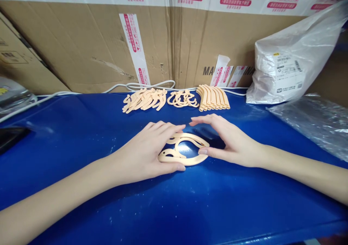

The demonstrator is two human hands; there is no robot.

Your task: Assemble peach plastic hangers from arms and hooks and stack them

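Note:
Several curved beige plastic pieces, which look like folding hanger parts, lie together on the blue tabletop, with a hook-shaped piece among them. My left hand closes around their left end, thumb along the near side and fingers over the far side, hiding that end. At the right end, my right hand is open; its thumb tip touches the near piece, and its fingers arch apart above the table. Behind the hands are three groups of similar pieces: curved arms, thin hooks and a neat row of wider arms.
Large taped cardboard boxes stand along the back of the blue table. A white cable runs in front of them. A labelled plastic bag and clear film are on the right; a dark object lies at left.

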